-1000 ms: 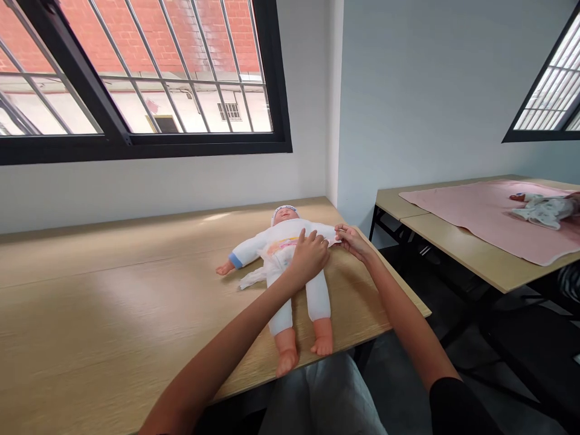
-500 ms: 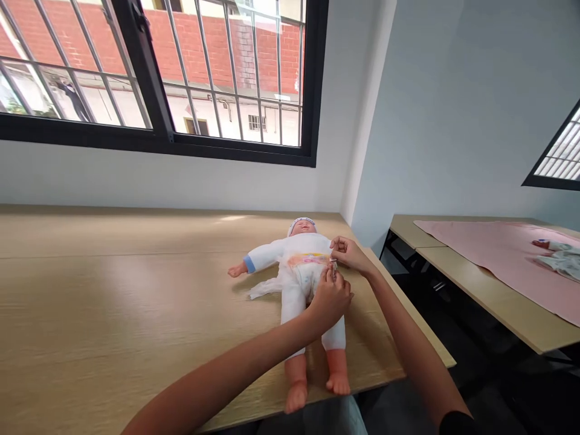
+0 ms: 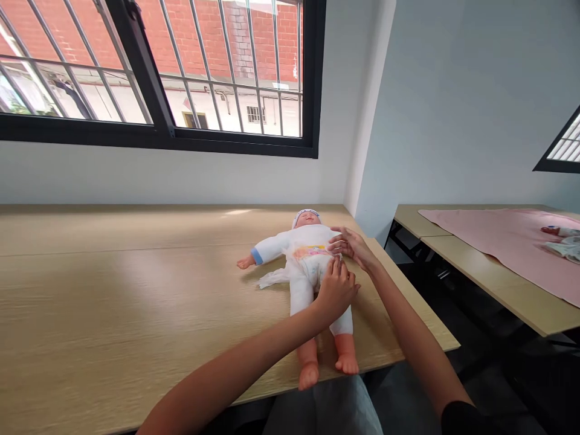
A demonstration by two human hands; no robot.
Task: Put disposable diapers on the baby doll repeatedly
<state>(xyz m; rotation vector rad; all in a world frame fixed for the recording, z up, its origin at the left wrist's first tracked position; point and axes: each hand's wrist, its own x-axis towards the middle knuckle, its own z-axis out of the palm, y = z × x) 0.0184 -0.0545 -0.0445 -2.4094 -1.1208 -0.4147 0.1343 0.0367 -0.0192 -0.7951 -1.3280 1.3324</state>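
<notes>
1. I have the left hand (image 3: 338,289) curled at the right side of the diaper (image 3: 312,266); from here I cannot tell whether it grips anything.
2. I see the right hand (image 3: 356,246) just beyond it, open, fingers loosely spread by the diaper's right edge.
3. My view shows the doll (image 3: 310,234) on its back, near right on the desk (image 3: 136,302), feet nearest, one diaper wing spread left.
4. Farther right, I make out a pink cloth (image 3: 489,241); far left, a window (image 3: 235,142).
</notes>
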